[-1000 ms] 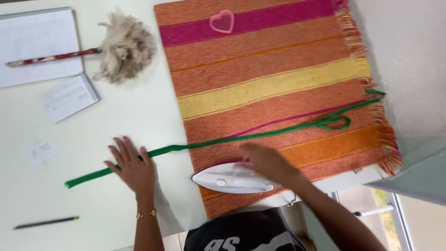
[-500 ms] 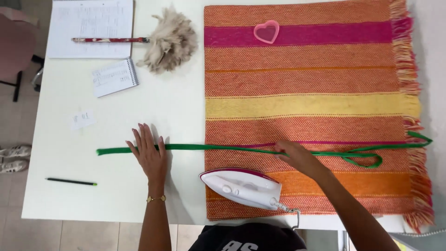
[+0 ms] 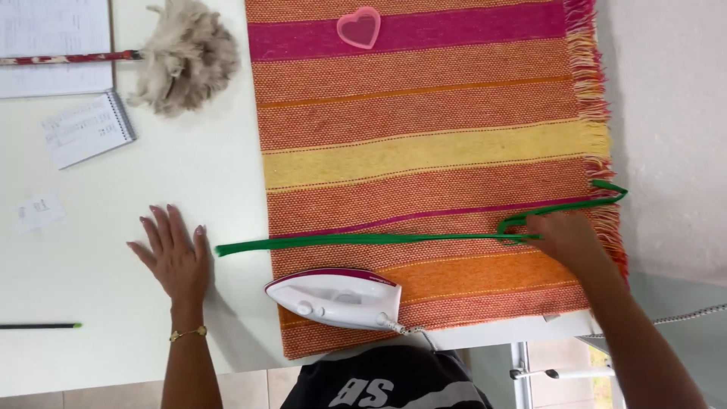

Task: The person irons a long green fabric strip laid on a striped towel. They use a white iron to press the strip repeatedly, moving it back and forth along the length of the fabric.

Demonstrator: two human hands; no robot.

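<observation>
A long green ribbon [image 3: 356, 240] lies across a striped orange, yellow and pink woven mat [image 3: 424, 151] on the white table [image 3: 91, 257]. My right hand [image 3: 564, 236] pinches the ribbon near its looped right end by the mat's fringe. My left hand [image 3: 173, 256] rests flat on the table, fingers spread, just left of the ribbon's free left end and not touching it. A white and magenta iron [image 3: 337, 297] lies on the mat's near edge, below the ribbon. A thin pink ribbon [image 3: 424, 216] runs just above the green one.
A pink heart-shaped cutter [image 3: 358, 27] sits on the mat's far pink stripe. A feather duster [image 3: 185, 57], a spiral notepad [image 3: 87, 129], a paper sheet [image 3: 53, 38], a small slip [image 3: 38, 210] and a pencil [image 3: 38, 326] lie on the table's left side.
My right hand slid right along the green ribbon to its looped end, drawing the ribbon right. My left hand is off the ribbon and flat on the table. The iron stayed put.
</observation>
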